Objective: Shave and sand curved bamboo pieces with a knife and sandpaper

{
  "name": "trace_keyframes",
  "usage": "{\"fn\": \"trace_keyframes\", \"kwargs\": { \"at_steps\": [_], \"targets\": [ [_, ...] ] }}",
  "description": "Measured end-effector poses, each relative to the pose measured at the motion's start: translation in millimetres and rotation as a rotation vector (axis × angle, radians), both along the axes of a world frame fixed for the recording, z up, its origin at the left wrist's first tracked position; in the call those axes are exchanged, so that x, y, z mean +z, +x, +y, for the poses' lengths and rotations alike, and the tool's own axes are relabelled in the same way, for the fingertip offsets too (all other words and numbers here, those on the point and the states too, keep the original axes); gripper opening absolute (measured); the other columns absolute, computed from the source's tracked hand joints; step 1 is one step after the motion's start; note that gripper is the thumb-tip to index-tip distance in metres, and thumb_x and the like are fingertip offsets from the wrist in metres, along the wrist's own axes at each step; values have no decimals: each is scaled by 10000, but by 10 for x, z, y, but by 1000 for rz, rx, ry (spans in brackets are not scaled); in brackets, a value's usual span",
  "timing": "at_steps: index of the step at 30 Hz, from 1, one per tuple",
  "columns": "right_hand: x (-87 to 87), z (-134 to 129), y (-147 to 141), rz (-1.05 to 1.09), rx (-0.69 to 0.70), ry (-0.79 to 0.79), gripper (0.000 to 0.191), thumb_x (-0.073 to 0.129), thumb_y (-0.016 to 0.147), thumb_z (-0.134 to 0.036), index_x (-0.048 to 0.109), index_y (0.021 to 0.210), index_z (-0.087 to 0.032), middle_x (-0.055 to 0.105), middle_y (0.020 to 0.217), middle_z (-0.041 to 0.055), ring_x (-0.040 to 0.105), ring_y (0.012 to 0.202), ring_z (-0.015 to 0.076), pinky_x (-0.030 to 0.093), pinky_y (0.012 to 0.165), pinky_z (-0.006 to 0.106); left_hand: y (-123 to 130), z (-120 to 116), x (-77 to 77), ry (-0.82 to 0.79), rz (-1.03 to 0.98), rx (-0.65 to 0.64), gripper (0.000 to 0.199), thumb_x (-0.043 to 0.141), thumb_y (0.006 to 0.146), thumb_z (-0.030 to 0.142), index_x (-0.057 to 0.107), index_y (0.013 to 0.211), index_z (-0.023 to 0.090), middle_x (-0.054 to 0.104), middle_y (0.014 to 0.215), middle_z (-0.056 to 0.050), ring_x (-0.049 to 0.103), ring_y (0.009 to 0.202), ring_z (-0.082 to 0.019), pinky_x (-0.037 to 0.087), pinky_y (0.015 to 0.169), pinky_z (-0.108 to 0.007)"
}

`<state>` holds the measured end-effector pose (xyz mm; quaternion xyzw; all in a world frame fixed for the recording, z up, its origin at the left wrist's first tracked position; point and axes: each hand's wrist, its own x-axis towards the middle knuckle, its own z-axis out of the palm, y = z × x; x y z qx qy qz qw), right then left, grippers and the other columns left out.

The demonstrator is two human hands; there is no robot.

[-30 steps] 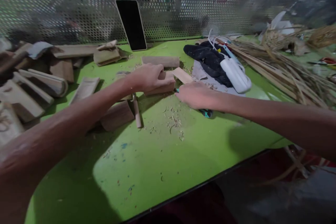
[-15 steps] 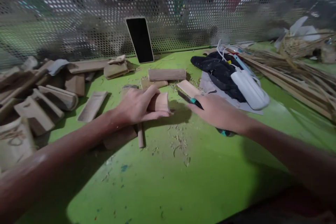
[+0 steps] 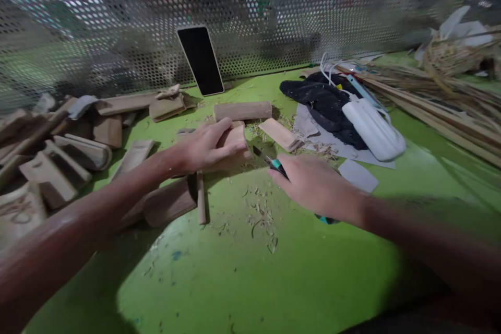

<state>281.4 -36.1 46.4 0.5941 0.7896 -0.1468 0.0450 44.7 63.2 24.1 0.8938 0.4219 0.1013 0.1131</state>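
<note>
My left hand (image 3: 207, 148) is closed around a short curved piece of bamboo (image 3: 231, 137), its pale cut end facing right. My right hand (image 3: 309, 182) grips a utility knife (image 3: 278, 165) with a dark blade and a black and teal handle. The blade tip points up and left, a small gap from the bamboo's end. Just behind the held piece lies a half-round bamboo length (image 3: 242, 110). A flat pale bamboo strip (image 3: 279, 133) rests beyond the knife. Below my left hand are a thin stick (image 3: 201, 198) and a wider bamboo piece (image 3: 172, 202).
Many cut bamboo pieces (image 3: 50, 175) are heaped on the left. A phone (image 3: 201, 60) leans against the perforated metal screen (image 3: 266, 26). To the right lie a black cloth (image 3: 321, 107), a white power bank (image 3: 373, 129) and long strips (image 3: 442, 107). Shavings (image 3: 260, 214) litter the green table (image 3: 235, 282).
My right hand with the knife has come down and toward me, uncovering the pale strip and a paper piece. My left hand and its bamboo have lifted slightly away. The view has shifted a little.
</note>
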Motion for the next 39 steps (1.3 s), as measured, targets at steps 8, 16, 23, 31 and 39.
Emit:
{"fn": "trace_keyframes", "kwargs": {
  "at_steps": [8, 16, 23, 31, 39],
  "targets": [
    [-73, 108, -45, -103, 72, -17, 511, 316, 1047, -379, 719, 847, -138, 690, 680, 164, 668, 645, 256, 412, 565, 345, 277, -26, 95, -7, 225, 97, 527, 362, 943, 692, 570, 901, 209, 655, 800, -96, 567, 685, -235, 359, 615, -335],
    [-112, 230, -63, -98, 91, 6, 532, 335, 1033, -387, 747, 818, -128, 689, 665, 190, 665, 632, 263, 459, 555, 365, 261, 18, 5, -5, 193, 66, 572, 298, 975, 684, 600, 906, 203, 685, 822, -118, 574, 674, -238, 357, 603, -345],
    [-76, 190, -214, -217, 73, -37, 359, 488, 983, -270, 758, 806, -113, 715, 741, 193, 689, 687, 258, 506, 575, 344, 268, 0, -1, -41, 170, 85, 572, 289, 978, 668, 610, 941, 195, 697, 850, -108, 587, 704, -226, 367, 628, -328],
    [8, 205, -380, -294, 103, -122, 105, 696, 744, -29, 760, 750, -112, 683, 668, 147, 698, 697, 289, 538, 587, 370, 300, -19, 6, -101, 185, 145, 605, 278, 984, 630, 662, 1011, 163, 699, 843, -111, 626, 765, -236, 411, 689, -322],
    [65, 207, -495, -368, 171, -101, 188, 633, 734, 39, 741, 718, -115, 640, 636, 115, 680, 711, 286, 530, 642, 415, 293, -21, -28, -87, 189, 196, 657, 288, 966, 683, 664, 940, 145, 661, 799, -115, 584, 740, -236, 367, 676, -323]
  ]
}}
